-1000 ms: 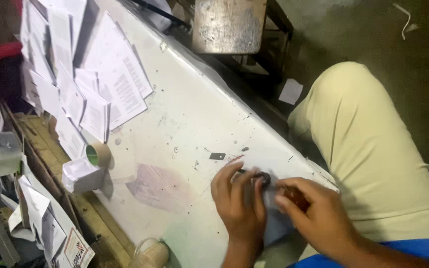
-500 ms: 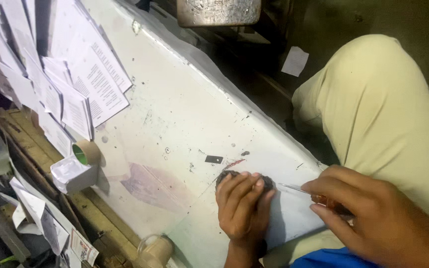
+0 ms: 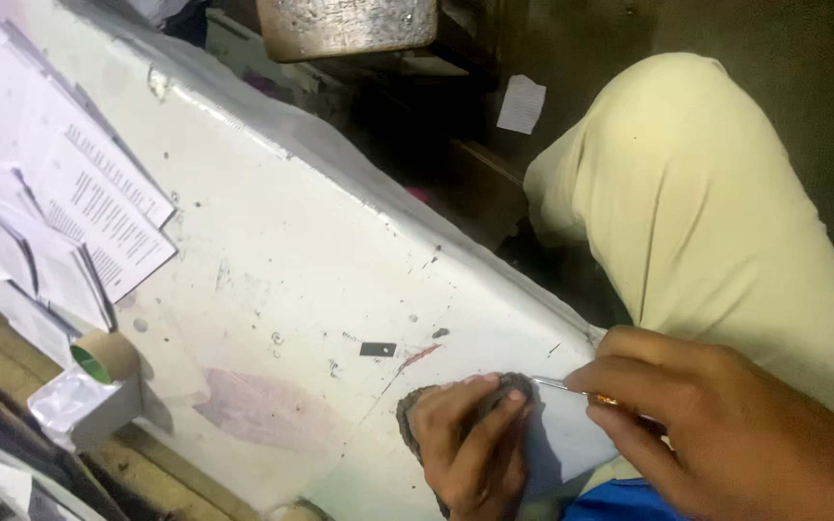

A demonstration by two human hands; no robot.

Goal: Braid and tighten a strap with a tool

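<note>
Down at the near edge of the white table (image 3: 320,251) we see the left hand (image 3: 465,449) pressed flat over a dark round piece (image 3: 415,417), fingers curled down on it and pinning it to the tabletop. Just to its right, the right hand (image 3: 716,425) pinches a thin metal tool (image 3: 571,388) with an orange grip, fingers clenched around it, and the tip touches the dark piece right by the left fingertips. A pale sheet (image 3: 562,439) lies under the tool, between the two hands. Over on the far left we spot a stack of printed papers (image 3: 98,212), and below them a roll of tape (image 3: 103,355) sitting beside a small white box (image 3: 84,405). A tiny dark rectangle (image 3: 377,349) lies on the table just above the left hand. The person's knee in light trousers (image 3: 716,212) rises to the right of the table.
</note>
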